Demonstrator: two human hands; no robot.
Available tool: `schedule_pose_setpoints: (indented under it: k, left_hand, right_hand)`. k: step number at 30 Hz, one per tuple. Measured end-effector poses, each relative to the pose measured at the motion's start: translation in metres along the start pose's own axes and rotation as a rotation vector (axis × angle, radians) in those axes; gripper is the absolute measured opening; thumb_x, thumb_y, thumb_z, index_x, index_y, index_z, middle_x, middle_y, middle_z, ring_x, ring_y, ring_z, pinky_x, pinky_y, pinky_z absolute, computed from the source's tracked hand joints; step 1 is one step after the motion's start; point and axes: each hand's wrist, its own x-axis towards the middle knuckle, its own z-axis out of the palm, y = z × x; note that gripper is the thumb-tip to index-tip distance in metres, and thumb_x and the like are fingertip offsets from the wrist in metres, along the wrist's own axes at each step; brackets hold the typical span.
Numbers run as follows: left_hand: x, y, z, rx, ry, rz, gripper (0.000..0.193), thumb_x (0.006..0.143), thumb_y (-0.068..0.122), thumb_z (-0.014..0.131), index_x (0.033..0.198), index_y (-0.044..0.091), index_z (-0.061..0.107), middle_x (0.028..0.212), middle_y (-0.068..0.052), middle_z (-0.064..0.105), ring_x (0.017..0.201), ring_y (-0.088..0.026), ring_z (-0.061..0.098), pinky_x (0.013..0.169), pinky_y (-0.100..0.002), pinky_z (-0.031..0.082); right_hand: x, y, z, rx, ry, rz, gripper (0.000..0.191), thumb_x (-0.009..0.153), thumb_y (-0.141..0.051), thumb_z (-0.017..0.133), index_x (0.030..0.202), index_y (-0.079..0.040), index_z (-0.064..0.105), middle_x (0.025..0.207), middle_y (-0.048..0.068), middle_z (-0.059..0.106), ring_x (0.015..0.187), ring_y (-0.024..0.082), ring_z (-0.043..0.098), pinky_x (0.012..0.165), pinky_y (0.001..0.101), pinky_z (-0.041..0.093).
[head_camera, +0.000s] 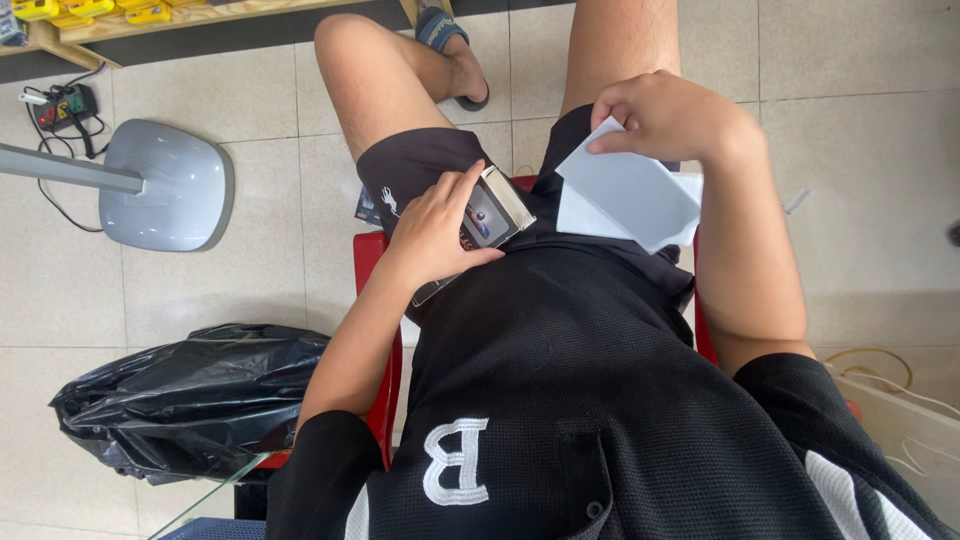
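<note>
I sit on a red chair (368, 262) and look down at my lap. My left hand (432, 232) grips a small flat box (490, 215) with a dark printed face and pale edges, held against my black shorts. My right hand (668, 115) pinches the top corner of white folded paper sheets (630, 195), which hang over my right thigh. The two hands are apart, with the box left of the sheets.
A black plastic bag (185, 395) lies on the tiled floor at the left. A grey stand base (165, 185) with a pole sits further left, beside a power strip (65, 105). A white object with cables (905, 410) is at the right.
</note>
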Motion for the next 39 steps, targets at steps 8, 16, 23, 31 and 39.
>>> schedule_pose_setpoints:
  k: [8,16,23,31,39]
  left_hand:
    - [0.002,0.015,-0.031,-0.120,0.233,0.206,0.116,0.069,0.049,0.093,0.157,0.005,0.033,0.156,-0.021,0.044,0.140,-0.040,0.050,0.113,-0.048,0.045]
    - [0.029,0.068,-0.077,-0.388,0.736,0.661,0.110,0.081,0.034,0.097,0.162,0.008,0.027,0.154,-0.012,0.051,0.147,-0.031,0.051,0.126,-0.037,0.041]
    - [0.023,0.087,-0.087,-0.580,0.959,0.733,0.104,0.072,0.040,0.097,0.151,0.003,0.041,0.137,-0.019,0.059,0.125,-0.028,0.063,0.106,-0.036,0.056]
    - [0.005,0.078,-0.108,-0.496,0.685,0.631,0.096,0.061,0.021,0.081,0.150,0.001,0.052,0.109,-0.011,0.062,0.089,-0.021,0.064,0.081,-0.031,0.055]
    - [0.005,0.081,-0.110,-0.483,0.297,0.658,0.095,0.068,0.030,0.085,0.152,0.003,0.051,0.113,-0.012,0.065,0.099,-0.026,0.070,0.088,-0.034,0.058]
  right_hand:
    - [-0.014,0.010,-0.019,0.727,0.227,-0.598,0.019,0.110,-0.013,0.063,0.122,-0.010,0.049,0.105,-0.001,0.064,0.085,0.005,0.057,0.068,0.0220,0.046]
    - [0.014,-0.043,0.030,1.166,0.320,-0.609,0.015,0.112,-0.008,0.052,0.106,-0.014,0.040,0.101,-0.005,0.050,0.086,0.002,0.044,0.072,0.0185,0.040]
    - [-0.002,-0.069,0.032,1.079,0.519,-0.723,0.023,0.117,-0.007,0.056,0.099,-0.010,0.041,0.099,0.000,0.049,0.087,0.004,0.044,0.076,0.0191,0.039]
    - [-0.050,-0.075,-0.011,0.362,0.819,-0.985,0.022,0.100,-0.021,0.067,0.113,-0.003,0.066,0.129,0.018,0.058,0.114,0.025,0.062,0.099,0.0348,0.054]
    - [-0.078,-0.087,-0.023,0.089,0.825,-1.163,0.028,0.089,-0.038,0.068,0.098,-0.012,0.078,0.121,0.015,0.061,0.112,0.038,0.059,0.103,0.0473,0.047]
